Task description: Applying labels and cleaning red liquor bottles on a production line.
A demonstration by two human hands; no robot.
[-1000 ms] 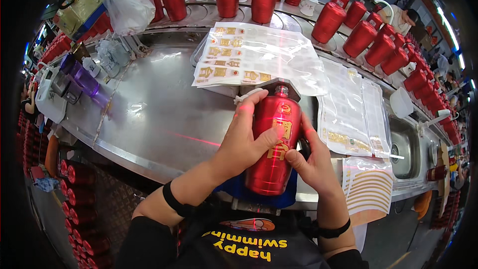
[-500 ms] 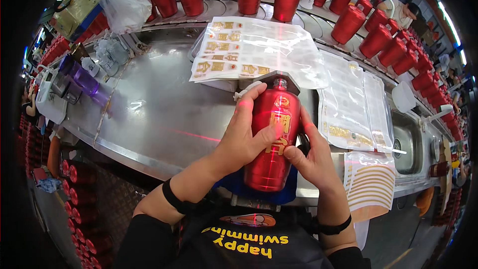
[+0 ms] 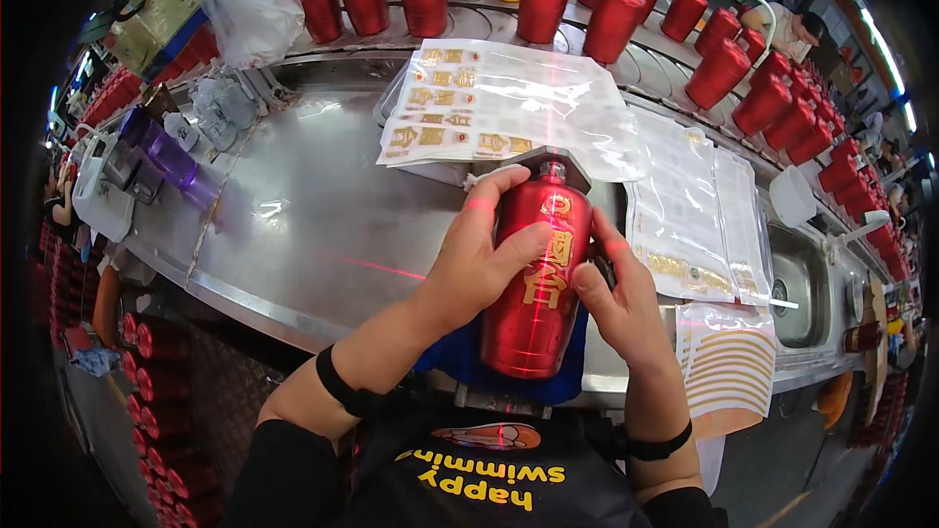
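A glossy red bottle (image 3: 533, 337) with gold characters and a round gold emblem lies in front of me, neck pointing away. Its neck rests at a dark angular holder (image 3: 567, 158), and blue cloth (image 3: 567, 372) shows beneath its base. My left hand (image 3: 479, 259) is closed round its left side, thumb pressed on the upper gold character. On the other side, my right hand (image 3: 621, 303) has its fingers along the bottle's edge, its thumb off the lettering and near the right edge. A bit of white tissue (image 3: 479, 179) shows by my left fingertips.
Sheets of gold decals (image 3: 440, 103) lie beyond the bottle, with more clear-film sheets (image 3: 675, 205) to the right. Curved gold strips (image 3: 724, 362) hang over the near edge. A sink (image 3: 807, 284) is far right. Red bottles (image 3: 543, 0) line the conveyor behind.
My right thumb has lifted off the lower gold character and moved right, uncovering it. My left hand stays on the bottle. The bottles on the conveyor have shifted left.
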